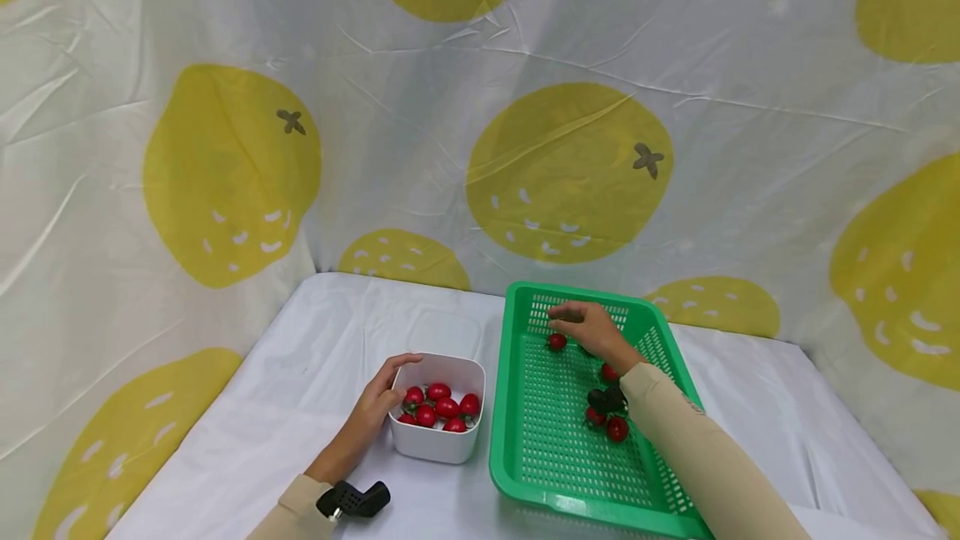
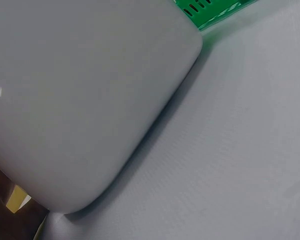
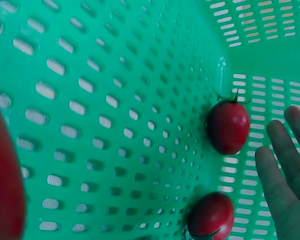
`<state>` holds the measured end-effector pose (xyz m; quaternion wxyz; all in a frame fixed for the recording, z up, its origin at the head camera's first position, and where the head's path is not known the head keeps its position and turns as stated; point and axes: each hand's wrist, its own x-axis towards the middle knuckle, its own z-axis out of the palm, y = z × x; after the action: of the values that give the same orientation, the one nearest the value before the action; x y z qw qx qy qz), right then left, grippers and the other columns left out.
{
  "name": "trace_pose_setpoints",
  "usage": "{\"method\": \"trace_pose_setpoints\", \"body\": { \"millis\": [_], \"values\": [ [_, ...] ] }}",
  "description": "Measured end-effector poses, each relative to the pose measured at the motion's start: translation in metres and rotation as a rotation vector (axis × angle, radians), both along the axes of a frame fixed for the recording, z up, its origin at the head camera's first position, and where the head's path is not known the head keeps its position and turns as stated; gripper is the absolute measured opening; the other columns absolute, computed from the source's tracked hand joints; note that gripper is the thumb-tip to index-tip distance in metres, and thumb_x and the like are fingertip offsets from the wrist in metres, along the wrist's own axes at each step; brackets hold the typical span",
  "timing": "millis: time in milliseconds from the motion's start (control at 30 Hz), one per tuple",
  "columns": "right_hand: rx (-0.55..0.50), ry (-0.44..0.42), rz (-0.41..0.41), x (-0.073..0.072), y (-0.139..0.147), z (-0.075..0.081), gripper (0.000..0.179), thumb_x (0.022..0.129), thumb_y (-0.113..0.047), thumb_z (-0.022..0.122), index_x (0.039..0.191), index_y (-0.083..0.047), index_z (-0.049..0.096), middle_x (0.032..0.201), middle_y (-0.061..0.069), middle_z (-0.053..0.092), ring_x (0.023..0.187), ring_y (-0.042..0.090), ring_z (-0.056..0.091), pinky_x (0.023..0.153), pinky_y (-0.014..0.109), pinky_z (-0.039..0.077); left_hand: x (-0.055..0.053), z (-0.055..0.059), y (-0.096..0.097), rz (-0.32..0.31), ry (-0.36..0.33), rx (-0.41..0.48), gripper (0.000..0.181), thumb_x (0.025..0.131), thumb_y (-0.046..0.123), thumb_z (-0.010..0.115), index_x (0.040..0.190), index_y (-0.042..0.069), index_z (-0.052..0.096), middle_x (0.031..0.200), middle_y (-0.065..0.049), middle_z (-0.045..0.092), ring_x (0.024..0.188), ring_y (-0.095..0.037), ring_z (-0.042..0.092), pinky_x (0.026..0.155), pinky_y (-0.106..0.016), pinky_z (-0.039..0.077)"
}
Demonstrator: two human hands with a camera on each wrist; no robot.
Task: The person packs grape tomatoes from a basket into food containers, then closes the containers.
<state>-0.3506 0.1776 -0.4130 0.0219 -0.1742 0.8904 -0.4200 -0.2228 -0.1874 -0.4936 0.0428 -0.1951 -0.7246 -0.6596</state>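
A white square container (image 1: 435, 444) holds several red cherry tomatoes (image 1: 447, 408). My left hand (image 1: 367, 411) grips its left side, with the thumb and fingers at the rim; the left wrist view shows mostly the container's outer wall (image 2: 90, 100). My right hand (image 1: 592, 330) is over the far part of a green perforated basket (image 1: 547, 440), holding nothing. Its fingers (image 3: 285, 165) look nearly straight, a little apart from a cherry tomato (image 3: 229, 127) with a green stem. Another tomato (image 3: 212, 217) lies nearby.
More tomatoes (image 1: 617, 429) lie in the basket under my right forearm, partly hidden by the black wrist camera (image 1: 606, 398). A white cloth (image 1: 360, 307) covers the table. Behind it hangs a lemon-print curtain (image 1: 390, 148). The container stands close to the basket's left side.
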Motion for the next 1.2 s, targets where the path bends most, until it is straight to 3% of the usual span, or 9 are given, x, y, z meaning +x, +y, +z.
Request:
{"method": "trace_pose_setpoints", "body": {
  "millis": [400,733,933,1200],
  "values": [
    [0.025,-0.021,0.004,-0.007,0.004,-0.009,0.03,0.093,-0.016,0.063,0.12,-0.004,0.066,0.119,0.014,0.065,0.111,0.032,0.059,0.092,0.05,0.048,-0.001,0.0,0.001,0.0,-0.029,0.01,0.055,0.089,0.003,0.035,0.14,0.023,0.043,0.148,0.002,0.036,0.143,-0.025,0.019,0.111,-0.066,0.009],
    [0.086,-0.027,0.025,-0.008,0.004,-0.013,0.027,0.091,-0.017,0.066,0.115,-0.005,0.069,0.113,0.011,0.068,0.106,0.029,0.062,0.091,0.049,0.049,0.001,0.0,0.001,0.005,-0.028,0.002,0.054,0.09,0.005,0.035,0.139,0.023,0.044,0.149,0.0,0.035,0.143,-0.027,0.019,0.11,-0.067,0.009],
    [0.123,-0.025,0.061,-0.007,0.005,-0.016,0.027,0.09,-0.015,0.066,0.114,-0.003,0.069,0.108,0.01,0.07,0.099,0.027,0.065,0.089,0.048,0.05,0.0,0.0,0.001,0.005,-0.014,-0.008,0.053,0.09,0.004,0.035,0.14,0.021,0.043,0.15,-0.003,0.036,0.143,-0.03,0.019,0.11,-0.068,0.008],
    [0.157,0.0,0.123,-0.005,0.003,-0.015,0.024,0.089,-0.012,0.067,0.111,-0.004,0.071,0.108,0.011,0.07,0.102,0.029,0.064,0.086,0.045,0.052,0.001,0.002,0.001,0.012,-0.032,-0.003,0.055,0.09,0.004,0.034,0.139,0.025,0.044,0.149,0.003,0.036,0.144,-0.023,0.018,0.111,-0.066,0.008]
  ]
}}
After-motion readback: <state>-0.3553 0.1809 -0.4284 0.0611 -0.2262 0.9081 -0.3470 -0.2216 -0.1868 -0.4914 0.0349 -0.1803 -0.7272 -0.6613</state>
